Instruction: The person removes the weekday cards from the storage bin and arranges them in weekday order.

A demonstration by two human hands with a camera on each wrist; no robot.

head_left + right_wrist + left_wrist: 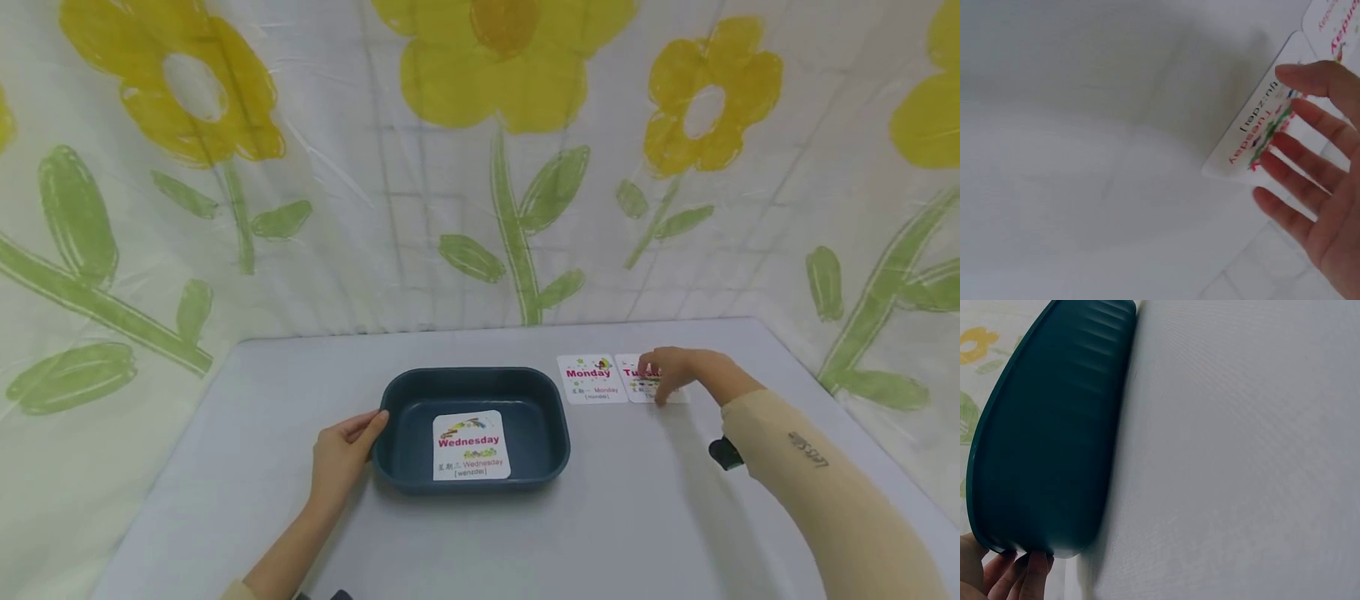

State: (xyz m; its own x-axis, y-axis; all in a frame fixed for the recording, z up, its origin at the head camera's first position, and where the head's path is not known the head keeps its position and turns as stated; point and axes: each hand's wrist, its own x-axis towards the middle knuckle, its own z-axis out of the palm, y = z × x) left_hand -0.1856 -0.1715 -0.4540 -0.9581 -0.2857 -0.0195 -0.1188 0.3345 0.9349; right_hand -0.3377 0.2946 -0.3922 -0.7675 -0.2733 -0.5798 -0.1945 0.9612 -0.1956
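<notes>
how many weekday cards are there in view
3: the Wednesday card inside the blue tray, the Monday card on the table to its right, and the Tuesday card beside that, partly hidden by the right hand. Any stacked underneath wouldn't show.

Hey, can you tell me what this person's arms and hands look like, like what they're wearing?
The left hand and right hand are bare, without gloves. The right sleeve is long and beige, with small dark lettering on the forearm, and a black device shows by its cuff. Only the edge of the beige left sleeve shows.
</notes>
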